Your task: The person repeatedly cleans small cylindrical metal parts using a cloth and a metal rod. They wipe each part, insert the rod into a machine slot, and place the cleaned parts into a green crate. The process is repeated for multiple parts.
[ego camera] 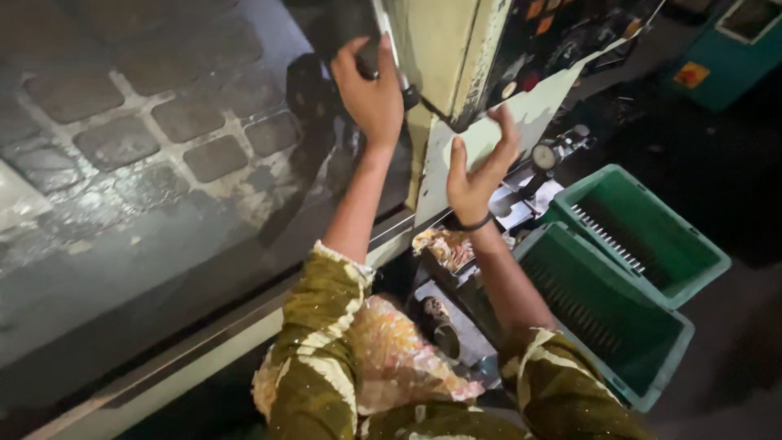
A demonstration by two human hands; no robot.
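Observation:
My left hand [371, 94] is raised against the edge of a big sliding machine door [163, 204] and is closed around its dark handle [366, 49]. My right hand [479, 167] is lifted beside it with fingers spread, palm near the pale cream front panel [521, 114] of the machine; it holds nothing. A dark band circles the right wrist. Both forearms come out of olive patterned sleeves.
The door's window reflects a cobbled pattern. Two green plastic crates [643, 220] [603, 318] with rows of metal parts stand at the right on a dark floor. A round gauge [544, 155], a crumpled cloth [444, 244] and a teal cabinet [717, 57] are nearby.

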